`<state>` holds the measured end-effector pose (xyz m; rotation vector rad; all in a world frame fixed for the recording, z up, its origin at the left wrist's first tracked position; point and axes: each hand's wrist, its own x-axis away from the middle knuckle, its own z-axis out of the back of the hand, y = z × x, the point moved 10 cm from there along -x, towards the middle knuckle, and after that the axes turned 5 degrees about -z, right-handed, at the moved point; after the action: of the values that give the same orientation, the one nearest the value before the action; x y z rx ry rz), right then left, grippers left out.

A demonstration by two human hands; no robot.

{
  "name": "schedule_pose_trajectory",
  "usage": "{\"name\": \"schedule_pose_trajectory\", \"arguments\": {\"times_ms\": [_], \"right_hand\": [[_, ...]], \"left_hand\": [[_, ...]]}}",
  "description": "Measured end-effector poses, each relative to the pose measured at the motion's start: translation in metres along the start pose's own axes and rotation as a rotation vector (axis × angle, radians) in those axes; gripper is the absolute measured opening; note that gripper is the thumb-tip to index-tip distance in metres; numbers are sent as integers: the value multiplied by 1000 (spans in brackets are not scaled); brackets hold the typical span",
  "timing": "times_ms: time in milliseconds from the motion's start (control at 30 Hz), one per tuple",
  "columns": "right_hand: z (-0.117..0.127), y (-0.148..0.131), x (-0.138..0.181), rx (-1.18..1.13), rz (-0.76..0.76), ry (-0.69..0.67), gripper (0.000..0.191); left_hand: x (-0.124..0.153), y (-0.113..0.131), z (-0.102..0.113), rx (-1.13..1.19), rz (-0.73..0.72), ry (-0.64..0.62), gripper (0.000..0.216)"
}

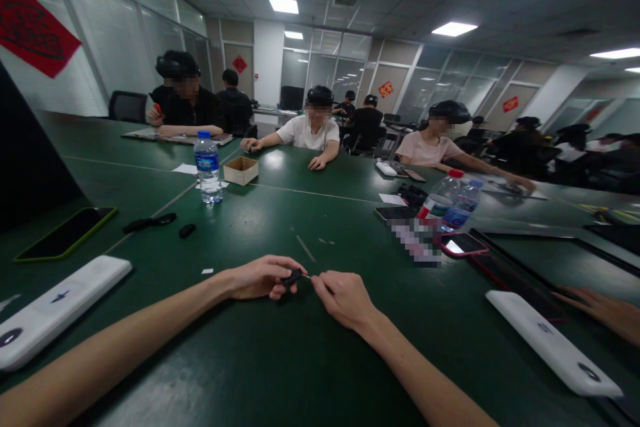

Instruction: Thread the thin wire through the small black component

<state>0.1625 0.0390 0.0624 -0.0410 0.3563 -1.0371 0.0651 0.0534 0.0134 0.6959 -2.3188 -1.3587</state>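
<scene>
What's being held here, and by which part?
The left hand holds a small black object by its body; the right hand is at its thin, shiny end, grip unclear.

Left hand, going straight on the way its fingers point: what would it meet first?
Probably the right hand: the left hand points toward it, with the small black object it grips in between. Depth is hard to judge from this one view.

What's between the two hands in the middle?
In the head view: a small black object, held in the left hand, its thin shiny tip toward the right hand.
</scene>
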Motion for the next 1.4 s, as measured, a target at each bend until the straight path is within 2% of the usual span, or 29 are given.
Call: {"name": "schedule_pose_trajectory", "arguments": {"times_ms": [400, 900, 1400], "right_hand": [[1, 2, 0, 41, -9, 42, 51], [2, 1, 0, 13, -11, 19, 51], [1, 0, -1, 118, -19, 13, 52]], "left_hand": [[-1, -5, 4, 16, 14, 17, 36], [-2, -5, 4, -16, 4, 14, 35], [-4, -6, 5, 11, -8, 40, 28]]}}
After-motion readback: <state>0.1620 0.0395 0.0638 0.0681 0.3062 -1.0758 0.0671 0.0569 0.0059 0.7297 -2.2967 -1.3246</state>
